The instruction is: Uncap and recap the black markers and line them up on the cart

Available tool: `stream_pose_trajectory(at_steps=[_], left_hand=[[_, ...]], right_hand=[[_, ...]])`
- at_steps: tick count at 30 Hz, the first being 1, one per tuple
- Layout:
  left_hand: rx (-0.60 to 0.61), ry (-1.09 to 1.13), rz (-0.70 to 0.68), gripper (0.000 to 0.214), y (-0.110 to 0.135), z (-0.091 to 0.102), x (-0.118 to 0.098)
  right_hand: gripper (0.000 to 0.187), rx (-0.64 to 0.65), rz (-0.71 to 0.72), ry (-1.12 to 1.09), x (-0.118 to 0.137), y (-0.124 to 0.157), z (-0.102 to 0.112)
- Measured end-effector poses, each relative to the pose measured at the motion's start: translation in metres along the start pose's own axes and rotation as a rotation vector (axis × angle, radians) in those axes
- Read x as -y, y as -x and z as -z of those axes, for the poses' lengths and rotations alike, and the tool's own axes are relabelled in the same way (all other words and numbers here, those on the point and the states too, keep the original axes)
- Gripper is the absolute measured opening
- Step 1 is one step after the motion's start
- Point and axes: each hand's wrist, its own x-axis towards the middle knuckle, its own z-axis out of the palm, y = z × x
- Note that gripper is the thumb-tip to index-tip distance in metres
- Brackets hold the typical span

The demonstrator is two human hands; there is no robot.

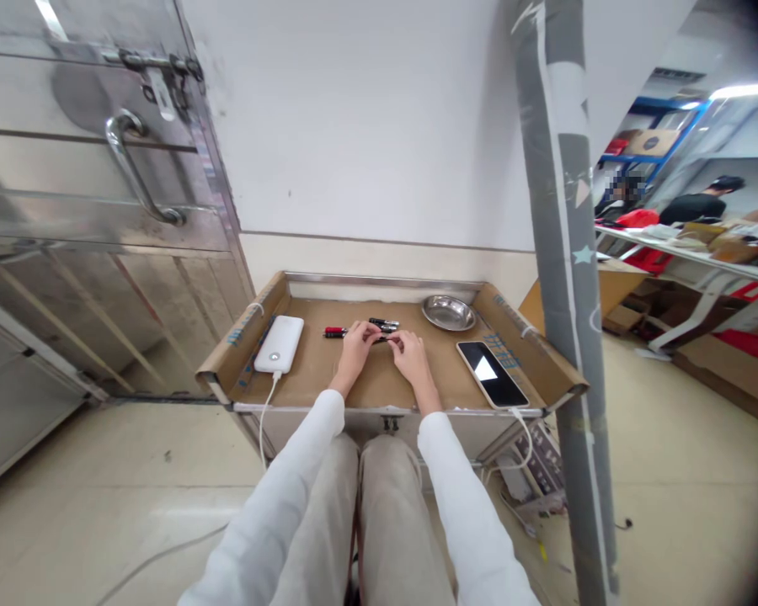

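Note:
Both my hands rest on a small cardboard-lined table (379, 383). My left hand (357, 347) has its fingers curled around a thin dark pen-like object (382, 338), and my right hand (409, 352) pinches the other end of it. A red and black pen (334, 332) lies just left of my left hand. Two more dark pens (385, 323) lie just beyond my fingers.
A white power bank (280, 343) with a cable lies at the table's left. A phone (493, 374) lies at the right, a metal dish (449, 313) at the back right. A steel cabinet (88, 194) stands left, a grey pole (562, 252) right. People work behind it.

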Motion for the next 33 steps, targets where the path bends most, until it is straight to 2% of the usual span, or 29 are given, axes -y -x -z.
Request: stream_pose_trajectory(at_steps=[8,13,18,25,29,33], left_hand=[[-0.029,0.169,0.130,0.010,0.001,0.000,0.010],[0.022,0.179,0.113,0.010,0.001,-0.001,0.009],[0.118,-0.019,-0.008,0.006,0.002,0.000,-0.002],[0.147,-0.151,-0.084,0.007,0.002,0.000,-0.005],[0.172,-0.199,-0.103,0.008,0.002,-0.003,-0.003],[0.244,-0.399,-0.112,0.019,0.005,-0.007,-0.001]], right_hand=[[0.019,-0.107,-0.005,-0.076,-0.001,0.002,0.003],[0.020,-0.094,-0.022,-0.069,0.000,0.001,0.002],[0.023,-0.049,-0.018,-0.109,0.004,0.002,0.004],[0.023,0.093,0.029,-0.259,0.005,0.001,0.001],[0.024,0.035,0.032,-0.299,0.004,0.001,0.001],[0.027,-0.047,-0.043,-0.209,0.003,0.002,0.005]])
